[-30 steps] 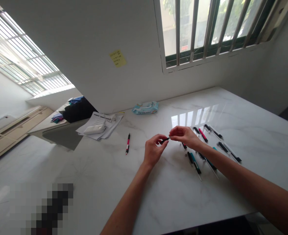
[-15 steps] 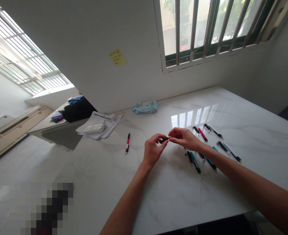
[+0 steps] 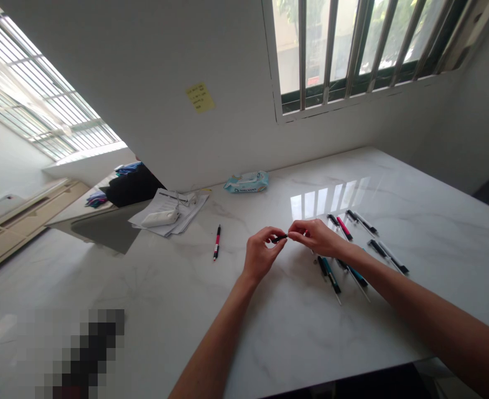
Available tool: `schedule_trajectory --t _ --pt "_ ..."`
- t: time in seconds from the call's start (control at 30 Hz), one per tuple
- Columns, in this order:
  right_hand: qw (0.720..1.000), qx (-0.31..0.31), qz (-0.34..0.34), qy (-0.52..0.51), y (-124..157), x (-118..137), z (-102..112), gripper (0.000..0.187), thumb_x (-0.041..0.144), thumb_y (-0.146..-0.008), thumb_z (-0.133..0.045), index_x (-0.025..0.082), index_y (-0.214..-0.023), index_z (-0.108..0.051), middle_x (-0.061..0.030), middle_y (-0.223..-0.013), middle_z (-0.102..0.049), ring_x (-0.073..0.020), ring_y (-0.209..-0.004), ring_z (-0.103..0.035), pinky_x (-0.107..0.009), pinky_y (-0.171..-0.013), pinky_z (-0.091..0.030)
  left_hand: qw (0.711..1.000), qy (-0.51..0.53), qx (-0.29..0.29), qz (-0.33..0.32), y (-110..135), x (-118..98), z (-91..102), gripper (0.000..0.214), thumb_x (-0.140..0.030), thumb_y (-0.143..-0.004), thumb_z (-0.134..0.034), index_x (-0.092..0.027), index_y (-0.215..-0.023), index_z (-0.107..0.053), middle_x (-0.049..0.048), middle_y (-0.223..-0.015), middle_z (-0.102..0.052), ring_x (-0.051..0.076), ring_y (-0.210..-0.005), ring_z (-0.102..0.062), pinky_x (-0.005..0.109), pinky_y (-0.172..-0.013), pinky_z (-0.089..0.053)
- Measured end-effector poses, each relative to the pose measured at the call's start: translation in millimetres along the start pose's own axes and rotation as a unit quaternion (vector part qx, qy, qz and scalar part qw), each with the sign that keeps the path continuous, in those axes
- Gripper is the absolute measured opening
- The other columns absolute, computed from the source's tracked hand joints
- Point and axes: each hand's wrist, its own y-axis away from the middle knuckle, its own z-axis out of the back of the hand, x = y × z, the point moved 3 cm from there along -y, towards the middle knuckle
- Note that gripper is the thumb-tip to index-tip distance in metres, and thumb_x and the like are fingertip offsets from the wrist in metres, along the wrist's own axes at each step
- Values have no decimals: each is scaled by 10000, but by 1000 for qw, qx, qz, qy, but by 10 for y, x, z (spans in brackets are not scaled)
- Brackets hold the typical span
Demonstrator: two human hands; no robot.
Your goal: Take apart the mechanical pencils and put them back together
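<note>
My left hand (image 3: 261,252) and my right hand (image 3: 317,237) meet above the white marble table (image 3: 278,332), both pinched on a small black pen part (image 3: 279,239) held between them. A bit of red shows inside my right hand's fingers. Just right of my right hand lie several pens and pen parts (image 3: 331,275) in black, teal and pink, spread in loose rows. A single red and black pen (image 3: 217,243) lies alone on the table to the left of my left hand.
A pack of wet wipes (image 3: 246,182) lies by the wall at the back. A stack of papers with a white device (image 3: 167,213) sits at the back left. A yellow sticky note (image 3: 199,98) hangs on the wall. A barred window (image 3: 352,50) is above.
My right hand has sunk slightly and closed in on my left hand, still pinching the black part. The pens on the table have not moved.
</note>
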Motion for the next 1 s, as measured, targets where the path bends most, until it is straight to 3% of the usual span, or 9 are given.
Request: schedule_trajectory --t 0.1,0.3,0.4,0.53,0.67,0.83,1.0 --pt "1000 -1 10 -18 5 4 -1 204 419 -954 -645 237 -1015 -713 -25 -903 -756 -169 -762 -653 -277 -683 -475 1000 2 5 -1 -3 -5 4 64 -273 -878 -751 -227 -923 -748 16 -909 -778 168 -798 -701 310 -771 -543" --pt "1000 12 1 17 6 10 13 236 424 -977 -599 231 -956 -733 -9 -811 -735 -153 -700 -606 -263 -630 -414 1000 11 13 17 -2 16 5 80 -292 -866 -762 -227 -912 -763 23 -905 -777 178 -819 -694 320 -786 -528" --pt "1000 -1 -1 20 17 51 2 264 440 -981 -594 235 -944 -756 -7 -793 -737 -154 -692 -603 -264 -626 -405 994 86 2 66 -11 69 -1 174 -353 -837 -798 -211 -933 -766 34 -898 -767 168 -780 -678 304 -750 -523" --pt "1000 -9 5 10 31 112 -31 302 476 -977 -610 244 -934 -798 -17 -797 -759 -168 -692 -624 -281 -642 -431 964 224 18 141 -20 129 -51 323 -425 -788 -837 -186 -990 -755 33 -832 -735 167 -767 -672 280 -722 -524" --pt "999 18 21 38 29 94 73 279 490 -941 -662 279 -1058 -802 -45 -984 -791 -219 -846 -682 -329 -759 -503 947 272 22 170 -25 145 -76 347 -458 -805 -812 -168 -989 -761 58 -898 -752 165 -812 -680 286 -783 -538" --pt "991 44 12 122 66 -74 437 642 427 -831 -774 324 -1442 -606 -79 -1269 -715 -300 -1169 -609 -425 -948 -514 921 313 -8 231 -19 204 -49 415 -500 -823 -785 -180 -1073 -699 82 -1029 -760 160 -809 -724 294 -782 -569" --pt "982 110 -19 150 151 -210 527 959 435 -739 -842 358 -1593 -414 -105 -1346 -614 -273 -1074 -634 -399 -935 -523 909 327 -7 258 -12 232 -56 466 -453 -742 -867 -170 -1070 -697 72 -979 -756 161 -779 -735 309 -802 -585"
